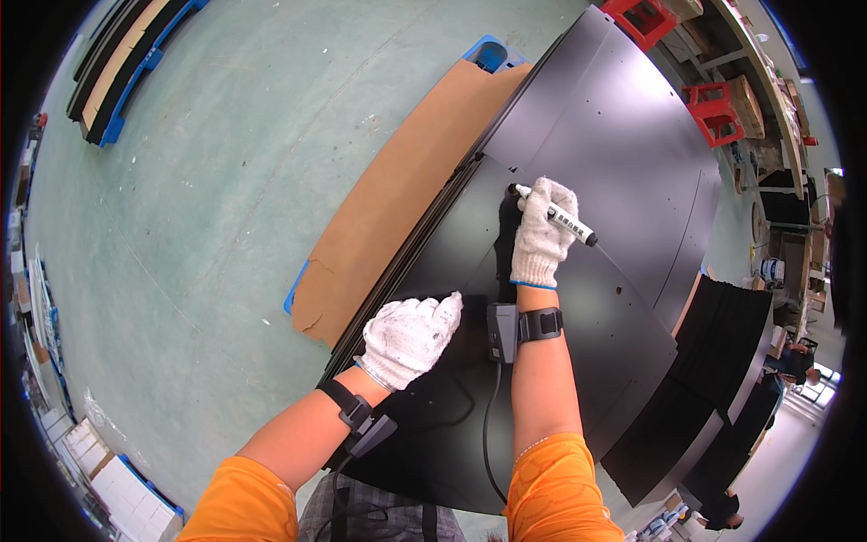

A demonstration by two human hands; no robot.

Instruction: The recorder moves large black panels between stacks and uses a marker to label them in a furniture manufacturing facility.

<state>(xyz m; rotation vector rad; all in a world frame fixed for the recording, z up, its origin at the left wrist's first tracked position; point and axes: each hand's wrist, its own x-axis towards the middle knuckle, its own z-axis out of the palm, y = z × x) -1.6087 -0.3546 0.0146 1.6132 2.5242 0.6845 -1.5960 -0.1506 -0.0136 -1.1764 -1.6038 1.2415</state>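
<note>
My right hand (545,226), in a white knit glove, is closed around a white marker (569,223) with a black end. The marker's other dark end points to the left, just above a glossy black sheet panel (578,298). I cannot tell whether it touches the surface. My left hand (406,339), gloved too, is closed near the left edge of the panel stack, its thumb side toward the panel's middle. Whatever it may hold is hidden. The panel lies on top of several similar ones.
Brown cardboard (397,190) on a blue pallet (492,54) lies left of the stack. More black sheets (722,334) stand at the right. Red stools (713,113) and a workbench are far right. A cable (488,434) hangs from my right wrist device. Other people are at the right rim.
</note>
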